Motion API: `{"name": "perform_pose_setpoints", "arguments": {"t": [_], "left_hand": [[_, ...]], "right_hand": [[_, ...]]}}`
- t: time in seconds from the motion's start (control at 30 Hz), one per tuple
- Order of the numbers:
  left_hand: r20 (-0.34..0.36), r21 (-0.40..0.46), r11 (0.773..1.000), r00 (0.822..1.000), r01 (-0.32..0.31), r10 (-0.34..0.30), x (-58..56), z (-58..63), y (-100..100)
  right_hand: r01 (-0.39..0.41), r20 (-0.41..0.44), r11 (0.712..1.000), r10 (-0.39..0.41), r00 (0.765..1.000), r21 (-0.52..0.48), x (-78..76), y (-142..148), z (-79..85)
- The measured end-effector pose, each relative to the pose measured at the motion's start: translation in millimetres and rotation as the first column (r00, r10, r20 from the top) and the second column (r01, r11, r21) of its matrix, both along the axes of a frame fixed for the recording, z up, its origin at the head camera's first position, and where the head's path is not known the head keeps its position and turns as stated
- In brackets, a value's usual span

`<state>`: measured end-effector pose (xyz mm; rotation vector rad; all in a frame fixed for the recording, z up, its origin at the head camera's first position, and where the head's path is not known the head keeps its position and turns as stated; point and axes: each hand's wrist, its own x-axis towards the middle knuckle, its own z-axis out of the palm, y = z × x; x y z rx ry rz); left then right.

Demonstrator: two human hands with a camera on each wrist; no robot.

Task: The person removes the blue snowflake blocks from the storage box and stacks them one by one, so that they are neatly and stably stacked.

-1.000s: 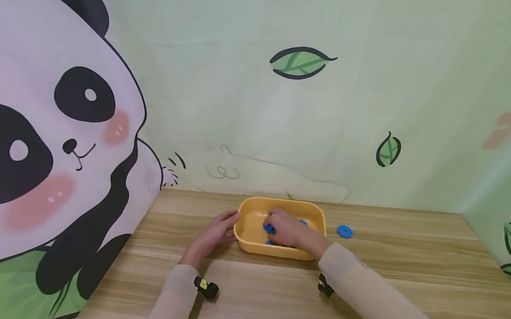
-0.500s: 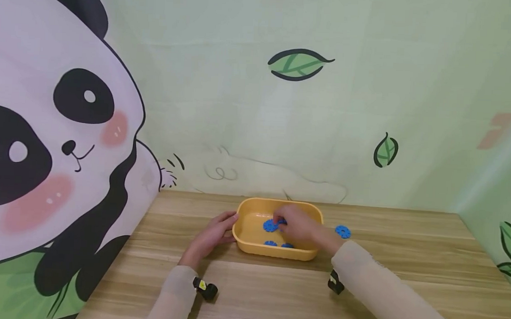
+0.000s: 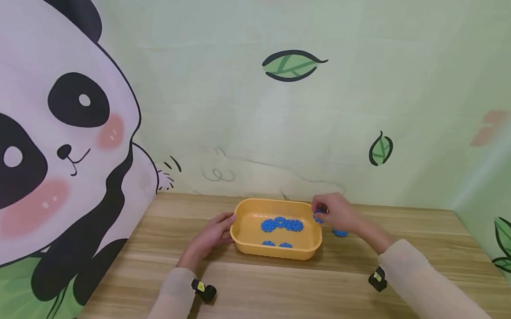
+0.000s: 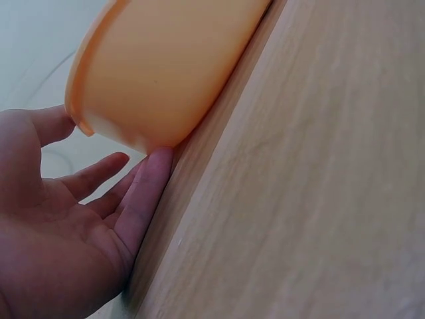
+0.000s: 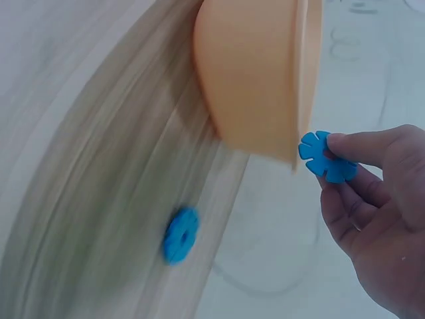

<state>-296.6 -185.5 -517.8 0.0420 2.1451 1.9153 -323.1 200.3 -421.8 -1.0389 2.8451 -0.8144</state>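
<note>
A yellow plastic basin stands on the wooden table with several blue notched snowflake discs inside. My left hand rests against its left end; in the left wrist view the thumb touches the rim and a finger touches the wall low down, with the fingers fairly straight. Over the basin's right end, my right hand pinches one blue snowflake disc between thumb and fingers. Another blue snowflake disc lies on the table just right of the basin, partly behind the right hand in the head view.
The wooden table ends at a pale green backdrop printed with leaves, close behind the basin. A large printed panda covers the left side. Each wrist wears a small black camera.
My right hand has lifted a blue snowflake disc from among those in the basin and moved it right, up to the basin's right end. The left hand stays at the basin.
</note>
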Motion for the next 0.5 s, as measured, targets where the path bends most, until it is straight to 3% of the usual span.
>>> {"name": "perform_pose_setpoints", "arguments": {"t": [0.23,0.5], "left_hand": [[0.006,-0.001,1.000,1.000,-0.007,0.007,1.0,-1.6,0],[0.011,0.005,1.000,1.000,-0.001,0.001,0.9,-0.2,0]], "right_hand": [[0.047,0.024,0.996,-0.045,0.999,-0.071,5.1,36,-8.8],[0.111,0.072,0.990,-0.105,0.992,-0.091,4.7,58,-29.5]]}}
